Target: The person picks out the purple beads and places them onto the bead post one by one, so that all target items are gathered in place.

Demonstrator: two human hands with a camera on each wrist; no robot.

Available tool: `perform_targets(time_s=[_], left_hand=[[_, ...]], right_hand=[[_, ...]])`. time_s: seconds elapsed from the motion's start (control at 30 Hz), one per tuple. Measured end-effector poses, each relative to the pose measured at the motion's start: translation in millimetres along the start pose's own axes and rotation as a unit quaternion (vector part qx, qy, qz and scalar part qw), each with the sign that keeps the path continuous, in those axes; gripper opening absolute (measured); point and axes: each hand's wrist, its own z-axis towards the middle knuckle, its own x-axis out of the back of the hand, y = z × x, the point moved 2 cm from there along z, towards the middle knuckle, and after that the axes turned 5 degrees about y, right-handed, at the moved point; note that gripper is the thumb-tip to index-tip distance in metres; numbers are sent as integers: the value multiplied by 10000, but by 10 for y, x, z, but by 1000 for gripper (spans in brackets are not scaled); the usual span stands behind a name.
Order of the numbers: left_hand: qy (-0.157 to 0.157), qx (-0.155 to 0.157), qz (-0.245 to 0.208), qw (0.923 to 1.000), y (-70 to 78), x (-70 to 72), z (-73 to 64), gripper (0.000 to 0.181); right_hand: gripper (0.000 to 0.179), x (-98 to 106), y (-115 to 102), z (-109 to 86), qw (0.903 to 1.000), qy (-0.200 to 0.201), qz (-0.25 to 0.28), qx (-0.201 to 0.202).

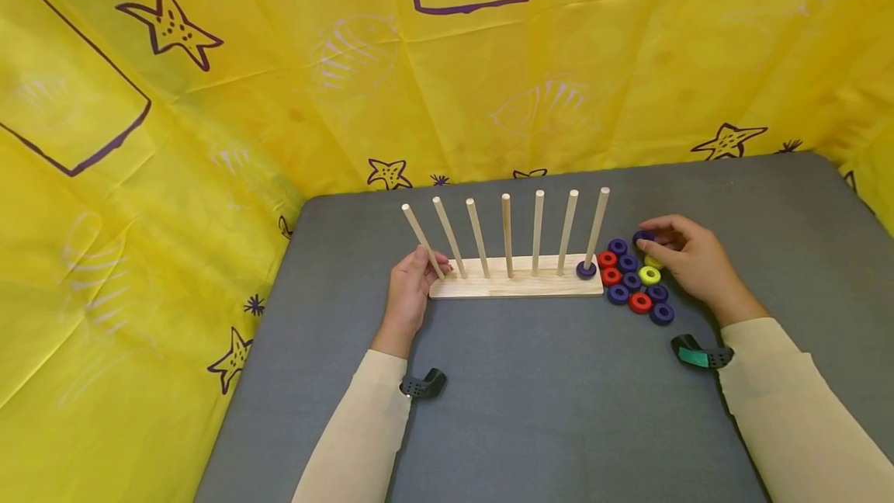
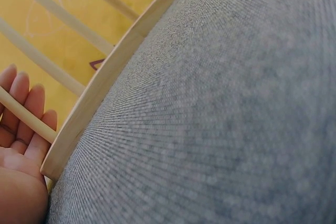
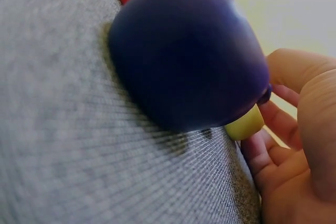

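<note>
A wooden peg rack (image 1: 517, 286) with several upright pegs stands on the grey table. One dark blue ring (image 1: 585, 271) sits low on its rightmost peg. My left hand (image 1: 410, 289) is at the rack's left end. In the left wrist view, the left hand's relaxed fingers (image 2: 34, 106) lie behind the end peg (image 2: 26, 115). My right hand (image 1: 698, 258) pinches a dark blue ring (image 1: 641, 237) between thumb and fingers at the far side of the loose rings. Beneath that hand lies a partly hidden yellow ring (image 1: 653, 262).
Several loose blue, red and yellow rings, among them a red ring (image 1: 639, 303) and a yellow ring (image 1: 649, 275), lie close against the rack's right end. A yellow patterned cloth (image 1: 447, 99) hangs behind and left of the table (image 1: 531, 410).
</note>
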Motion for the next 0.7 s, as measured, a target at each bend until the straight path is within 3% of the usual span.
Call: perform_targets(time_s=[0.23,0.7], left_hand=[[19,9,23,10000,7,-4,1,53],[33,41,22,10000,4,-5,0,50]], right_hand=[[34,23,6,6,9997,220,90,-26],[39,27,-23,-7,9997,159,51,-188]])
